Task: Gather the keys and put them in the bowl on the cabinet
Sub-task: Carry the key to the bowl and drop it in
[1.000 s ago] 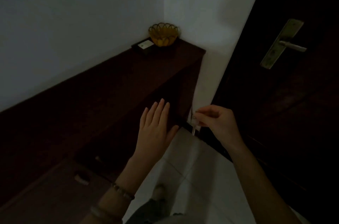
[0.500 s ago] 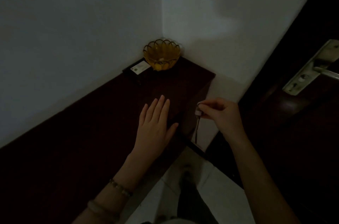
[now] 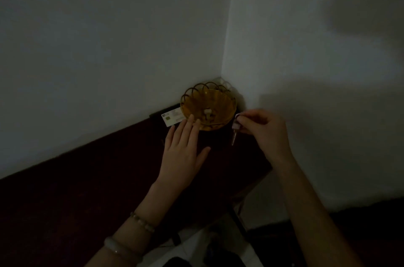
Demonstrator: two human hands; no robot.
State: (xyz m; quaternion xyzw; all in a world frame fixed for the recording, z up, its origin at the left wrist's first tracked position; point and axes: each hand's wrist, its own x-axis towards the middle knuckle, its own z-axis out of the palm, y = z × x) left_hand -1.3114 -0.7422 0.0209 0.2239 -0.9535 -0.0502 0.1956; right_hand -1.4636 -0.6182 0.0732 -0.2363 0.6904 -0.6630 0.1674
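Note:
A yellow scalloped bowl [image 3: 220, 103] stands in the far corner of the dark wooden cabinet [image 3: 87, 179]. Something small and pale, maybe keys [image 3: 207, 113], lies inside it. My right hand [image 3: 264, 133] pinches a key [image 3: 235, 133] by its head, and the key hangs down just right of the bowl. My left hand [image 3: 183, 153] lies flat and open on the cabinet top, its fingertips touching the bowl's near left side.
A white card [image 3: 171, 119] lies on a dark flat object beside the bowl, against the left wall. White walls meet in the corner behind the bowl. Pale floor tiles [image 3: 196, 242] show below the cabinet's front edge.
I have moved closer to the corner. Both hands travelled forward: the left slid up to the bowl, the right carried the key next to the bowl. The door has left the view.

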